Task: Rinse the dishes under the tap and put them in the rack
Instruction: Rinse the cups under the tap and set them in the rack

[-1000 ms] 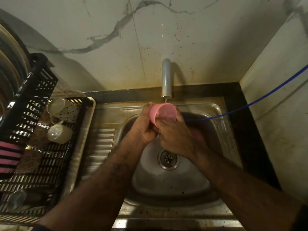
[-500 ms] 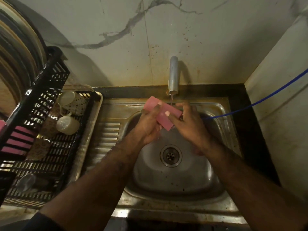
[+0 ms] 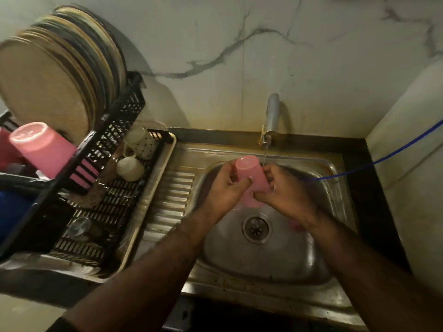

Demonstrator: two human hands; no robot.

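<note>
Pink cup (image 3: 251, 178) is held over the sink (image 3: 263, 250), base up and tilted toward the back wall, mouth down toward the drain (image 3: 256, 228). Likely reason: water sheets off the outside and drains out instead of pooling inside.

Left hand (image 3: 225, 188) grips the cup's left side, fingers curled round it, thumb across the front. Right hand (image 3: 285, 190) grasps the lower right side, fingertips on the wall. Two hands probably serve to turn and rub the surface under the water.

Tap (image 3: 272, 116) runs a thin stream (image 3: 264, 154) that falls just beside the cup's upper right edge; whether it touches the plastic I cannot tell, the frame is soft there.

Rack (image 3: 115, 195) sits just left of the sink on the draining board, near enough for a short carry. Already in it: a second pink cup (image 3: 43, 147) inverted on the upper tier, two pale mugs (image 3: 134, 154) on their sides on the lower tier, and plates (image 3: 60, 75) stood on edge at the back, all placed to shed water.

Judgement: rinse in progress; transfer to the rack not yet done.
</note>
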